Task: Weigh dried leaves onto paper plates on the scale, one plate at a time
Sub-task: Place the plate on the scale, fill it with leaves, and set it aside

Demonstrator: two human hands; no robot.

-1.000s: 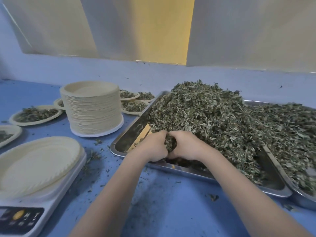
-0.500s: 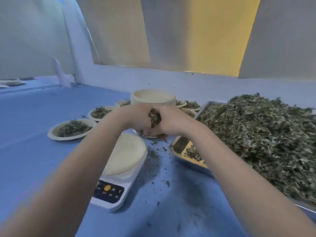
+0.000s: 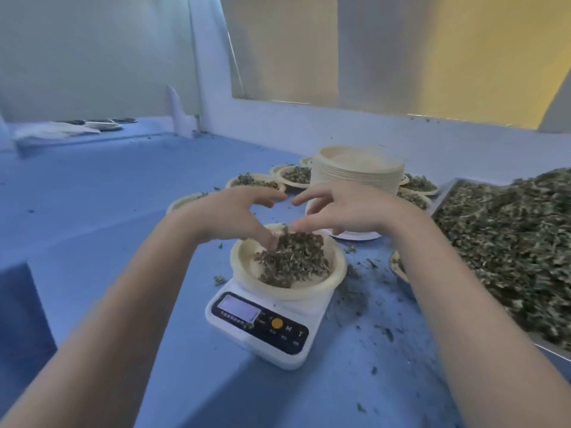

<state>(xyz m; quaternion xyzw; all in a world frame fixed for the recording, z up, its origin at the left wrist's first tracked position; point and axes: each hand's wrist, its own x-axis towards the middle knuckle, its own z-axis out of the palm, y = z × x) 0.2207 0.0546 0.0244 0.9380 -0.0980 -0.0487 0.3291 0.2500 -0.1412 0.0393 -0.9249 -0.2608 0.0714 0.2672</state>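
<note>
A white digital scale (image 3: 262, 329) stands on the blue table, with a cream paper plate (image 3: 247, 267) on its platform. A heap of dried leaves (image 3: 293, 261) lies in that plate. My left hand (image 3: 234, 217) and my right hand (image 3: 343, 208) hover side by side just above the plate's far rim. Their fingers are spread apart and hold nothing. My left fingertips touch the top of the heap. The big mound of dried leaves (image 3: 506, 242) fills a metal tray at the right.
A tall stack of empty paper plates (image 3: 358, 174) stands behind my hands. Several filled plates (image 3: 256, 182) lie around it. Leaf crumbs are scattered on the blue table (image 3: 108, 196) near the scale. The table's front edge drops off at the lower left.
Both hands carried a cupped bunch of leaves from the tray leftward to the scale, then spread apart and let it fall onto the plate. The plate was empty before.
</note>
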